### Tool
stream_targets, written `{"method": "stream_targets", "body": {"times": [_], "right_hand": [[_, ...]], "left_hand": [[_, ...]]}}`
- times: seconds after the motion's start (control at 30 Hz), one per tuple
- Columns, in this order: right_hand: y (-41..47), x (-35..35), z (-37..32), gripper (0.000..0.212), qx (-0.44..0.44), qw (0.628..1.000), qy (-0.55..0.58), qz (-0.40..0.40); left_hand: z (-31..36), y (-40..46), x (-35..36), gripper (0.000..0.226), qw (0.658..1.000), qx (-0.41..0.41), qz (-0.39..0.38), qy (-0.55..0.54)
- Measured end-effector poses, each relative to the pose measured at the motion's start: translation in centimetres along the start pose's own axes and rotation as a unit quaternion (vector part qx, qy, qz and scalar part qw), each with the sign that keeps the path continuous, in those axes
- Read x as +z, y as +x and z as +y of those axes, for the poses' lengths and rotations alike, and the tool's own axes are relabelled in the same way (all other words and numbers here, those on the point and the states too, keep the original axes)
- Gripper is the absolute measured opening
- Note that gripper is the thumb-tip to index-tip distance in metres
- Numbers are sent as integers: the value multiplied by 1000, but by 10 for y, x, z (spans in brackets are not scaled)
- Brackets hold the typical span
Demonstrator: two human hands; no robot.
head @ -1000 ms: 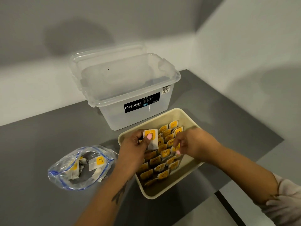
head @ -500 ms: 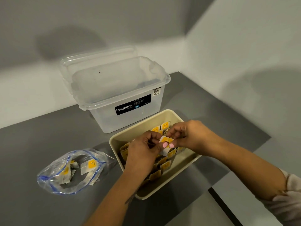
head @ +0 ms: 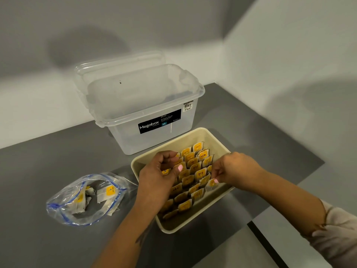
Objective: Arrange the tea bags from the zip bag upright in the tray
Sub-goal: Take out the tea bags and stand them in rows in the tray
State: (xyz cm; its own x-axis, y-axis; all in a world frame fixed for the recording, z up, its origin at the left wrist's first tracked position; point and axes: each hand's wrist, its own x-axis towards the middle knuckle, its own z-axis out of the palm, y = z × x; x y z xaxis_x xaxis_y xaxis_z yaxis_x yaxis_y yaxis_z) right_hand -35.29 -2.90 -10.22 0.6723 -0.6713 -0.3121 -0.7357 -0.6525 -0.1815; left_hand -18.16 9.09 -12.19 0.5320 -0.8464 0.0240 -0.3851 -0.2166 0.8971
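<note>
The right hand (head: 234, 169) pinches a tea bag (head: 211, 184) at its fingertips, seating it upright in the tray (head: 195, 227). The left hand (head: 157, 176), fingers curled, steadies neighbouring rows. More wait in the zip bag (head: 85, 198).

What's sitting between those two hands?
In the head view, rows of upright tea bags in the tray fill the gap between the left hand and right hand.

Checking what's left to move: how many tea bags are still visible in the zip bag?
3 yellow labels show inside the zip bag: one at its left, one lying in the middle, one at its right. Crumpled plastic may hide more.
</note>
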Motion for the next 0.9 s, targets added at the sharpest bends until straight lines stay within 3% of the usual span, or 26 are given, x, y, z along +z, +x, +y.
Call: {"method": "stream_targets", "body": {"times": [0.9], "right_hand": [[18, 21, 0, 12, 27, 999, 34, -13]], "left_hand": [[-2, 2, -6, 30, 1000, -7, -4, -8]]}}
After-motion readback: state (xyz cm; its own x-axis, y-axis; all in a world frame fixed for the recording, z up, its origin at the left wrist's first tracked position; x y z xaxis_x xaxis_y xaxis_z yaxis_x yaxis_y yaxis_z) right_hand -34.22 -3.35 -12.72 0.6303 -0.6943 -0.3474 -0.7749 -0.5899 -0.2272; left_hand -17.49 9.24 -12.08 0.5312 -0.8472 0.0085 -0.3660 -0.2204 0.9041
